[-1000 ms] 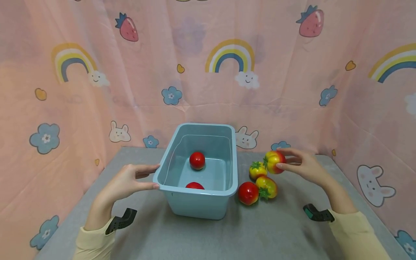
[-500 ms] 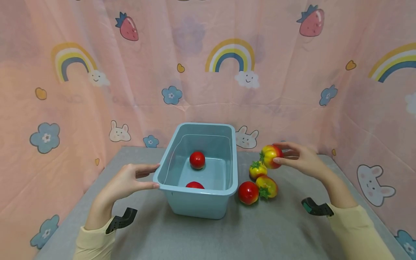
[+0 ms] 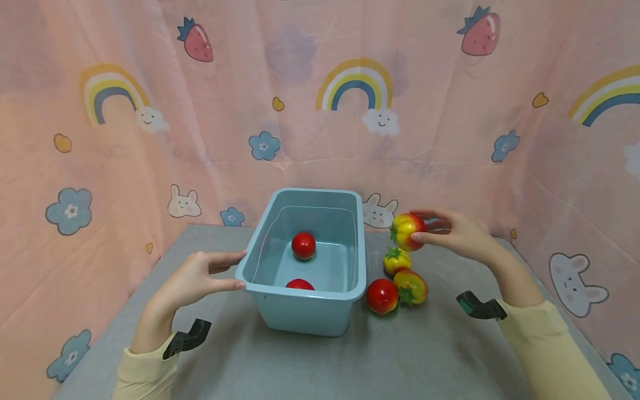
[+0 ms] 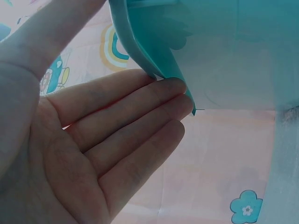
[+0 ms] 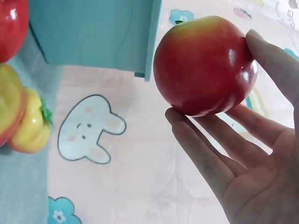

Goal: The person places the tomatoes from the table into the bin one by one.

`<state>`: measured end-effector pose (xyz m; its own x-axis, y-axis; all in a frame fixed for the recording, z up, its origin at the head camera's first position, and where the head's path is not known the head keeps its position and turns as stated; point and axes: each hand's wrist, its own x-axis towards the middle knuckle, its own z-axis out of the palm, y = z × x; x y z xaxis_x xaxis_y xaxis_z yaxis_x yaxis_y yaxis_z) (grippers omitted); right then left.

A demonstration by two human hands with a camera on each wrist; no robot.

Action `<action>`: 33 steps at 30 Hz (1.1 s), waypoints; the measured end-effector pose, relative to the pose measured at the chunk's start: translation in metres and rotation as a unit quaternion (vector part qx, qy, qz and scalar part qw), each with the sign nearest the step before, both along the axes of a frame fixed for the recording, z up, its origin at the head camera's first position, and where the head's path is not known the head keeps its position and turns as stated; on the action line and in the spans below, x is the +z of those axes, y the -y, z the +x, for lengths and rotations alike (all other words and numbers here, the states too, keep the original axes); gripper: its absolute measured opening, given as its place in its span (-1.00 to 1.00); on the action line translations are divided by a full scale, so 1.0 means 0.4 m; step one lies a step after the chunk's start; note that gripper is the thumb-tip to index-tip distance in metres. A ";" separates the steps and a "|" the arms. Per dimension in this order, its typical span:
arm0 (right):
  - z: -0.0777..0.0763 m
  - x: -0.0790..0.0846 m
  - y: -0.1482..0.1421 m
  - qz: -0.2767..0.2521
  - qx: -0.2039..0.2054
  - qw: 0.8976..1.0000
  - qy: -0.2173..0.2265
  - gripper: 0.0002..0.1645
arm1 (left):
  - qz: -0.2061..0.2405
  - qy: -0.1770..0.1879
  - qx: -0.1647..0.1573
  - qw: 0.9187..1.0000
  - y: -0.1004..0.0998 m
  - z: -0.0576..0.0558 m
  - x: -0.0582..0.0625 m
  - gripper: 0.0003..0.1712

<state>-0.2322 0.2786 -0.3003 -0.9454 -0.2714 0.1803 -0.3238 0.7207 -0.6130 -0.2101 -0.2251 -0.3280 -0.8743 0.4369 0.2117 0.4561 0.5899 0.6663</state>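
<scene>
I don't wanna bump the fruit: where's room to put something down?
The table is bare in front of the bin, between the sleeves. Inside, bare floor shows right of two red fruits. Right of the bin, three fruits crowd together.

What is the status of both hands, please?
Right hand holds red-yellow fruit aloft. Left hand touches bin. Three fruits beside it, apparently not in the way.

now wide open from above into the rectangular light-blue plastic tub (image 3: 305,314); blocked low, right alongside, by three glossy red-and-yellow round fruits (image 3: 404,280)!
</scene>
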 end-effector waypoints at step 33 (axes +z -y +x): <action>-0.049 0.120 0.131 0.018 0.099 0.994 -0.034 -0.36 | -0.002 -0.003 -0.003 1.000 0.005 -0.004 -0.002 -0.23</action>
